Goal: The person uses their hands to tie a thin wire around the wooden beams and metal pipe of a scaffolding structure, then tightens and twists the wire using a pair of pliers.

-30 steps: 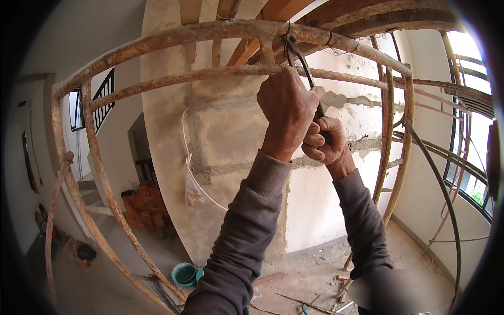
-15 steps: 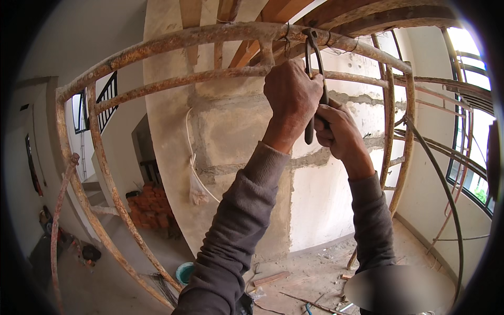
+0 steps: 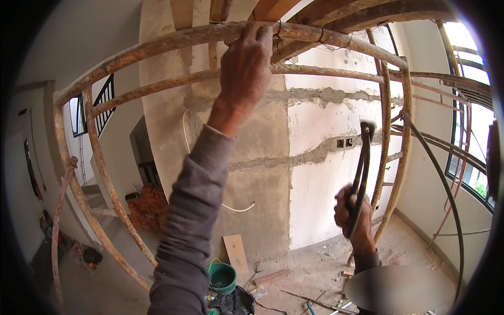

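Note:
My left hand reaches up to the rusty top tube of a scaffold frame. Its fingers are closed at the tube beside a dark wire tie; their tips are partly hidden. Lower and to the right, my right hand grips a pair of dark pincers by the handles. The jaws point upward, apart from the frame, and look slightly blurred. A second wire tie wraps the top tube further right, with loose wire ends. Wooden beams pass over the tube.
Behind the frame stands a partly plastered wall with a socket box. Below are a green bucket, a board and rubble. Bricks are stacked at left. A dark hose hangs at right.
The pincers have come down and right from the wire on the top tube, now in my right hand alone. My left hand has left them and moved up and left to the tube.

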Demonstrator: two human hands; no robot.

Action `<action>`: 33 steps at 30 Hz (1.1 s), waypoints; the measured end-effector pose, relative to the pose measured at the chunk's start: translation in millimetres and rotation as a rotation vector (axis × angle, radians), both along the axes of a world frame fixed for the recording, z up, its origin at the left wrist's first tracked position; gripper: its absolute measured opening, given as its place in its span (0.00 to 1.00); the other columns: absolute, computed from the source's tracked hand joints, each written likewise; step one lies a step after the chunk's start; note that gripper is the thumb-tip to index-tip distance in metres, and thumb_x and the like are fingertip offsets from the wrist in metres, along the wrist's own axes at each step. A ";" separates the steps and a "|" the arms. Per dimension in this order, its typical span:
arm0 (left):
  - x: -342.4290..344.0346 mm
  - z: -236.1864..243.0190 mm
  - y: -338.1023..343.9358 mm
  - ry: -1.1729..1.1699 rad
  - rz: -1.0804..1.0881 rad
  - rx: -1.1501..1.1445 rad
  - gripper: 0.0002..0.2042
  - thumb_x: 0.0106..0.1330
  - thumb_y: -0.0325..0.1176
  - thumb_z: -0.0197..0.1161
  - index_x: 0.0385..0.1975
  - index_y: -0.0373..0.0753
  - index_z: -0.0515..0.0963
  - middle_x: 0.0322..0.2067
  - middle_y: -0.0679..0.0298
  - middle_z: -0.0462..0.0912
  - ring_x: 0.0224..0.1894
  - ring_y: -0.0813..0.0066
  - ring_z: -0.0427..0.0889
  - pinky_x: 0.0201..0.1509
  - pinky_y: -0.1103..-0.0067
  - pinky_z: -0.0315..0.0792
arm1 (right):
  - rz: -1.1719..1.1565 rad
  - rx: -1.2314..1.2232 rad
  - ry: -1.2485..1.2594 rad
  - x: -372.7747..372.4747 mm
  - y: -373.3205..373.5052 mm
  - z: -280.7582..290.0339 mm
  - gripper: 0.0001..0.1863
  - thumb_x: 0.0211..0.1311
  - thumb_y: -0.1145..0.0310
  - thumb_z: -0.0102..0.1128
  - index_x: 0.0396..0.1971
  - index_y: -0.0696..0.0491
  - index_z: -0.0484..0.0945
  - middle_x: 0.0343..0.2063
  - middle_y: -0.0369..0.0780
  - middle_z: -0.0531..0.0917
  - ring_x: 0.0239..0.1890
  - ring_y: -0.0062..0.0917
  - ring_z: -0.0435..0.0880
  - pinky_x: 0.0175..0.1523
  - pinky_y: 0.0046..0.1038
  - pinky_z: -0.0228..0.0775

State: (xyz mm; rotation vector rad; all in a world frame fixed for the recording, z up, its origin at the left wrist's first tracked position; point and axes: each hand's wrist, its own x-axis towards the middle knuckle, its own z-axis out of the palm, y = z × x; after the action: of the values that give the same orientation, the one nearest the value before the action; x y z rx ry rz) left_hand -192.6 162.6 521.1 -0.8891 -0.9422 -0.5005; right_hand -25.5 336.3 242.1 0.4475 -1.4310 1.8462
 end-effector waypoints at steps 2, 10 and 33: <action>-7.7 16.6 -3.1 0.137 0.125 -0.067 0.15 0.59 0.22 0.62 0.47 0.36 0.79 0.48 0.56 0.77 0.46 0.60 0.83 0.47 0.73 0.82 | -0.008 -0.056 -0.027 11.3 0.2 -29.8 0.28 0.62 0.47 0.61 0.35 0.63 0.72 0.10 0.30 0.65 0.08 0.13 0.61 0.11 0.18 0.46; -2.4 47.4 -14.4 0.345 0.349 -0.351 0.18 0.61 0.21 0.55 0.50 0.43 0.80 0.53 0.63 0.78 0.45 0.58 0.84 0.51 0.69 0.81 | 0.063 -0.315 -0.184 47.9 -0.2 -153.1 0.25 0.60 0.53 0.62 0.35 0.65 0.71 0.10 0.33 0.65 0.08 0.17 0.61 0.11 0.22 0.46; -25.7 71.8 12.2 0.705 0.458 -0.445 0.05 0.56 0.26 0.61 0.31 0.39 0.78 0.36 0.65 0.80 0.34 0.68 0.86 0.40 0.75 0.83 | -0.354 -0.747 -0.646 116.4 -26.5 -313.2 0.12 0.71 0.60 0.46 0.34 0.51 0.74 0.10 0.27 0.62 0.08 0.14 0.58 0.11 0.19 0.48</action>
State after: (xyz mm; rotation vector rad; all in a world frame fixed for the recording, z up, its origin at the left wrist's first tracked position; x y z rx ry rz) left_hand -218.3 174.9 592.9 -1.1000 -0.5698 0.4222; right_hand 90.9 309.8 -71.1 -0.7780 -0.9677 2.1236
